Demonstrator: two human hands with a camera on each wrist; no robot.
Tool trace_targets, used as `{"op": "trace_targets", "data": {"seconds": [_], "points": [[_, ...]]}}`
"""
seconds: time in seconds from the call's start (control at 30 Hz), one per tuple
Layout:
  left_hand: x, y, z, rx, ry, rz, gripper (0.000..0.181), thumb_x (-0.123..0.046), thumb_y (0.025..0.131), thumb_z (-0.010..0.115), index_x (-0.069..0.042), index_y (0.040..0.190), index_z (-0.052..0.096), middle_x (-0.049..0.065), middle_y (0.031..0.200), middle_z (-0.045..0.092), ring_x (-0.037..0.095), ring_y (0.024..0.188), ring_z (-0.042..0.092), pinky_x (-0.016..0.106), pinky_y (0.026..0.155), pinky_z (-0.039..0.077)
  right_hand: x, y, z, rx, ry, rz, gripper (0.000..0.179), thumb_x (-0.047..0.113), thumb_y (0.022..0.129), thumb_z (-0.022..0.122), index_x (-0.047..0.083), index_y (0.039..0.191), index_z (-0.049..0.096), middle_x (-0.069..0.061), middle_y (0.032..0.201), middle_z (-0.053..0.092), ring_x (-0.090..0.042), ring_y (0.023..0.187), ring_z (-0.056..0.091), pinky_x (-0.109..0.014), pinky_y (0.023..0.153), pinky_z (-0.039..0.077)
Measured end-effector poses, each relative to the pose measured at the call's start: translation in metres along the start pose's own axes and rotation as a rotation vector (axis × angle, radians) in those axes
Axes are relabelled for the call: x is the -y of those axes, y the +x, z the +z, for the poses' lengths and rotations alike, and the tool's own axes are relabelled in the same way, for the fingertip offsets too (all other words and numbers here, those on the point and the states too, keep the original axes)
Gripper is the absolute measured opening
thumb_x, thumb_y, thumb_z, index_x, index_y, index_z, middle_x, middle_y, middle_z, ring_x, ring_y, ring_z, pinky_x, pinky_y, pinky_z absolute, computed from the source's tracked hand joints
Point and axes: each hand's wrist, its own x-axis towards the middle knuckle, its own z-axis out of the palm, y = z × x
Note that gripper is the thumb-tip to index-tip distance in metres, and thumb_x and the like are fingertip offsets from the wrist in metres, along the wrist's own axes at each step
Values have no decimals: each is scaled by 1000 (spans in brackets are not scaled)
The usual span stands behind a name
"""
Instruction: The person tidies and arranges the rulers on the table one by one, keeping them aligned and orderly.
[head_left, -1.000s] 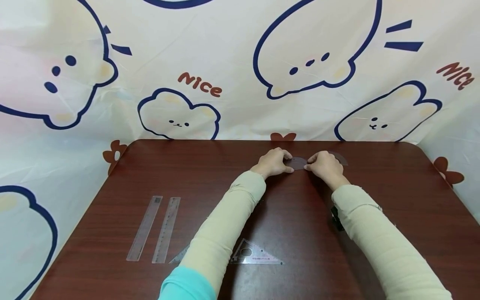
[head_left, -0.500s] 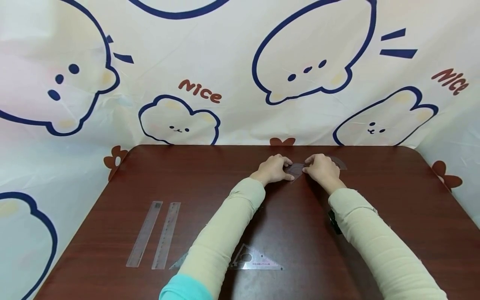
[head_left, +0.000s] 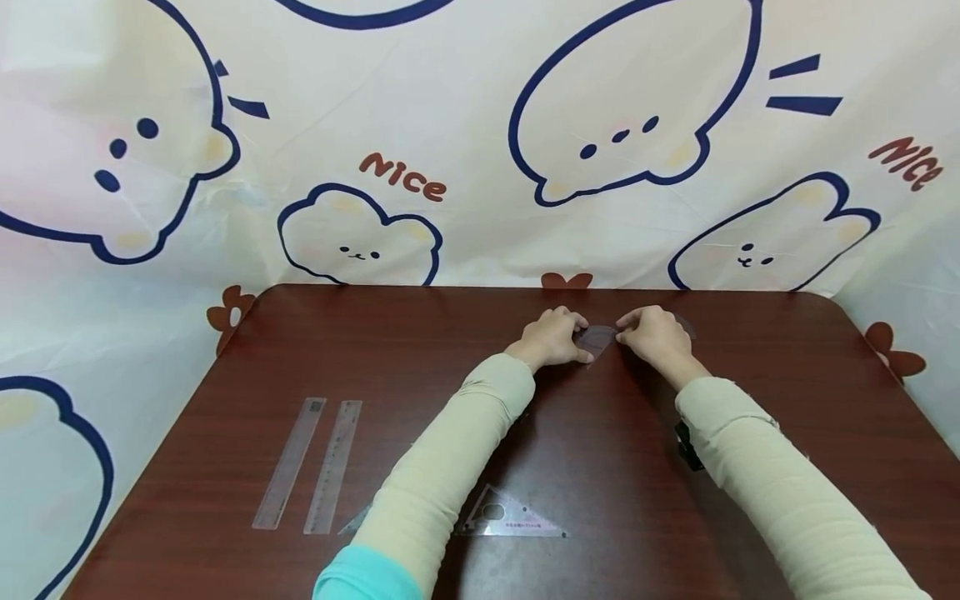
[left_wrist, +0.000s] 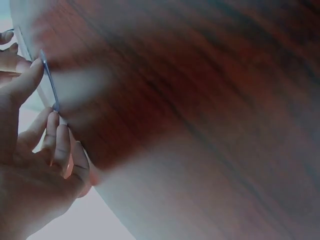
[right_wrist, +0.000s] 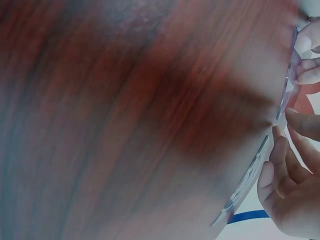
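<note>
A clear, half-round protractor [head_left: 597, 337] is between my two hands near the table's far edge, its straight edge slanting in the head view. My left hand [head_left: 553, 337] grips its left side between thumb and fingers, as the left wrist view shows along the protractor's thin edge [left_wrist: 51, 85]. At the opposite end, the thumb and fingertips of my right hand [head_left: 656, 340] pinch the corner. A second protractor [right_wrist: 245, 180] lies beside my right hand in the right wrist view, and is partly hidden behind that hand in the head view.
Two clear straight rulers lie side by side on the left of the brown table [head_left: 787, 400]: a left ruler [head_left: 290, 463] and a right ruler [head_left: 333, 467]. A clear set square [head_left: 513, 517] lies at the front middle. Another clear piece [head_left: 356, 521] is mostly covered by my left sleeve.
The protractor between my hands has turned, its straight edge going from roughly level to slanted. My right hand shifted slightly left, then back right. The rulers and set square stay put.
</note>
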Motion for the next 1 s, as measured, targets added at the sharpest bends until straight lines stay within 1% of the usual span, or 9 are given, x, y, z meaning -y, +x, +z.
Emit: {"op": "trace_targets", "data": {"seconds": [0.2,0.4,0.5,0.6,0.7,0.77,1.0], "points": [[0,1,0,-16,-6,-10,58,-45,90,72,-22,140,55,-3,128,52,15,117,47,34,89,43,0,1,-2,-4,32,-12,27,15,93,65,4,117,71,-17,111,70,-39,103,62,-55,87,46],[0,-1,2,-15,-10,-10,58,-44,90,72,-21,140,55,-3,127,53,15,117,47,34,89,44,-2,1,0,0,53,-18,26,14,94,63,3,117,71,-19,113,69,-41,106,61,-56,89,45],[1,-2,2,-19,-13,-17,57,-44,90,72,-21,139,55,-3,127,53,15,117,47,34,89,44,-2,1,1,-10,71,-20,26,15,94,63,4,117,71,-20,117,67,-41,108,60,-56,89,45],[2,-4,3,-15,-6,-28,57,-44,90,72,-21,140,55,-2,128,53,15,118,47,35,90,44,-2,1,3,5,131,-29,27,14,96,63,1,117,71,-22,118,67,-38,103,61,-49,84,48],[2,-6,5,-11,14,-32,57,-44,90,71,-21,140,55,-1,130,52,16,119,47,35,90,44,-2,2,4,30,206,-18,29,14,96,63,-3,118,70,-22,112,69,-31,93,63,-37,75,49],[1,-6,6,-13,28,-29,58,-45,90,71,-21,140,55,-1,132,52,16,120,47,36,90,45,-2,2,3,44,246,0,30,14,96,63,-5,119,69,-22,106,70,-27,88,63,-32,71,48],[-3,-4,4,-25,37,-34,58,-46,90,71,-21,140,55,-1,132,52,17,121,47,37,90,45,-2,4,-7,64,264,56,31,16,97,62,-4,120,69,-19,101,71,-26,85,63,-30,67,47]]}}
